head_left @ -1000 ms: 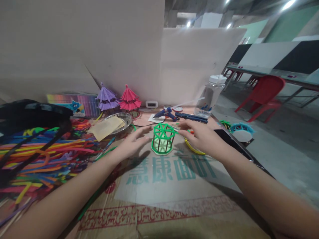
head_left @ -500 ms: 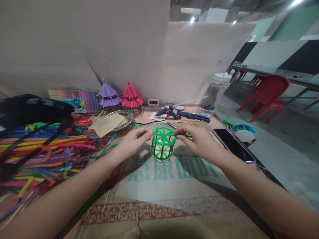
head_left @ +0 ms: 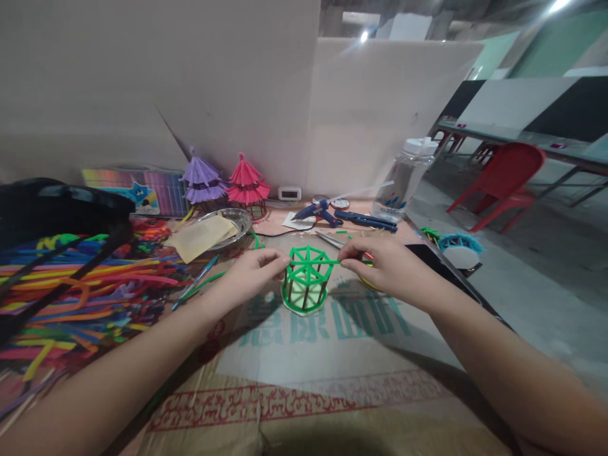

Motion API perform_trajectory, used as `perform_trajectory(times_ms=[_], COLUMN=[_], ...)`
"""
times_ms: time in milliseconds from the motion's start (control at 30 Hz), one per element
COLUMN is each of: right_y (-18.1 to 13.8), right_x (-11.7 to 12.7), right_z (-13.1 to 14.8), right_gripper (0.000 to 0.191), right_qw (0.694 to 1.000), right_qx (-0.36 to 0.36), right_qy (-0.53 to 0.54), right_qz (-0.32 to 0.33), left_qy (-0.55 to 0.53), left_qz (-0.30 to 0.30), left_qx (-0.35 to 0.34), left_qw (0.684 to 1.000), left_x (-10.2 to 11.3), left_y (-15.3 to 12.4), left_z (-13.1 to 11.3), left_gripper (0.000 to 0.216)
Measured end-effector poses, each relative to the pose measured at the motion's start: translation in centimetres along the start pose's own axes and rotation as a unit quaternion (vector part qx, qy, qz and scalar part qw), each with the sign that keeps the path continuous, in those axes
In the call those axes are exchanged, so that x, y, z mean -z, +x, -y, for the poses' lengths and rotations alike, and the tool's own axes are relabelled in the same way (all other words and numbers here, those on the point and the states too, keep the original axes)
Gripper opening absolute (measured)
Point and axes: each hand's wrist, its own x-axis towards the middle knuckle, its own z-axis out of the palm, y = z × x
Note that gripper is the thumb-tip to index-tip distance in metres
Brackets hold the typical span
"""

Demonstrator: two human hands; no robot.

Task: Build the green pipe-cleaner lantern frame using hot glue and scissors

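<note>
Dozens of coloured pipe cleaners [head_left: 104, 285] lie heaped at my far left, with a black bag [head_left: 71, 202] at their back edge and a pack of markers [head_left: 142, 196] behind. Next I see a pen [head_left: 196, 282], then a sheet of paper [head_left: 202, 237] overlapping a metal plate [head_left: 246, 221]. Behind these stand a purple paper umbrella [head_left: 203, 180] and a pink one [head_left: 247, 183].

My left hand [head_left: 249, 278] comes next, thumb and forefinger almost together beside the left rim of the green frame; I cannot tell whether they grip anything. That frame [head_left: 308, 273] stands upright between my hands on the cardboard [head_left: 228, 437], its brown posts joining a spoked top to a ring below. A glue gun [head_left: 316, 210] lies behind it. My right hand [head_left: 389, 266] pinches one end of a green strip [head_left: 335, 261] at the frame's right rim. Farther right I have a clear bottle [head_left: 403, 180], then a red chair [head_left: 506, 177].
</note>
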Motion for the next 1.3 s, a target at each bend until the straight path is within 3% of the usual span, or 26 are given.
perform_trajectory(times_ms=[600, 900, 1300], right_y=[0.0, 0.1, 0.1], right_x=[-0.3, -1.4, -1.2], right_z=[-0.8, -0.3, 0.3], right_gripper=[0.011, 0.014, 0.011], right_qw=[0.998, 0.999, 0.999], right_qx=[0.014, 0.037, -0.015], right_qy=[-0.050, -0.003, -0.040], right_qz=[0.033, -0.029, 0.011], left_qy=[0.001, -0.019, -0.021], left_qz=[0.002, 0.008, 0.015], left_qx=[-0.008, -0.012, -0.027], left_qw=[1.000, 1.000, 0.999], left_x=[0.0, -0.3, -0.2], left_y=[0.3, 0.7, 0.9], left_z=[0.6, 1.0, 1.6], left_gripper=[0.035, 0.037, 0.038])
